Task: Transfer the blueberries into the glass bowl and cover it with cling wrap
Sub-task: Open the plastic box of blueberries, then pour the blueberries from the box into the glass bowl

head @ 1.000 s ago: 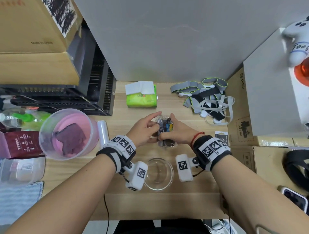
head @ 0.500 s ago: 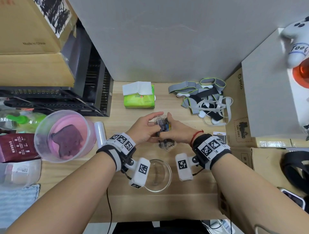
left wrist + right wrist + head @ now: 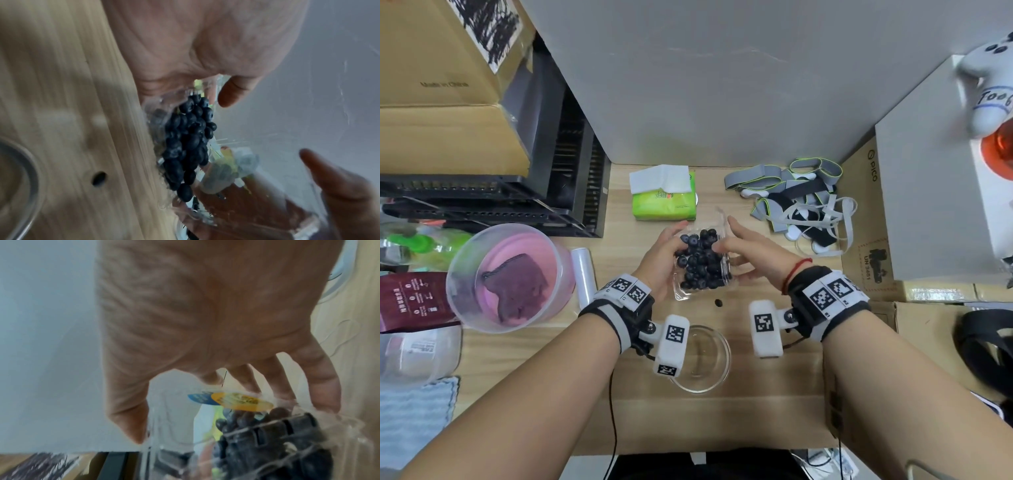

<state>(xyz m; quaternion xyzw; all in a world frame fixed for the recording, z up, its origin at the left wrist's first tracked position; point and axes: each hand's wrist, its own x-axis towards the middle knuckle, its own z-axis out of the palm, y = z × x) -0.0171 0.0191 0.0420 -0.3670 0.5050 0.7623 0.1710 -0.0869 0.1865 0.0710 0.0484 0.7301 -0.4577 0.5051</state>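
A clear plastic blueberry box [image 3: 680, 294] lies open between my hands, full of dark blueberries [image 3: 700, 262]. My left hand [image 3: 671, 250] grips the box's left side, thumb on the rim. My right hand [image 3: 726, 236] pinches the raised clear lid [image 3: 722, 219] on the right side. The right wrist view shows that lid's yellow and blue sticker [image 3: 240, 400] between thumb and fingers. The left wrist view shows the blueberries [image 3: 189, 146] below my left hand [image 3: 205, 48]. An empty glass bowl [image 3: 709, 373] stands nearer to me. A cling wrap roll [image 3: 583, 277] lies left of my left wrist.
One loose blueberry [image 3: 718, 302] lies on the wooden table between box and bowl. A plastic tub [image 3: 465, 284] with a purple cloth stands at the left, a green tissue pack [image 3: 664, 198] behind the box, straps [image 3: 801, 202] at the back right, cardboard boxes [image 3: 866, 219] on the right.
The box, held shut between both hands before, now stands open with its lid swung up to the right. One blueberry now lies on the table.
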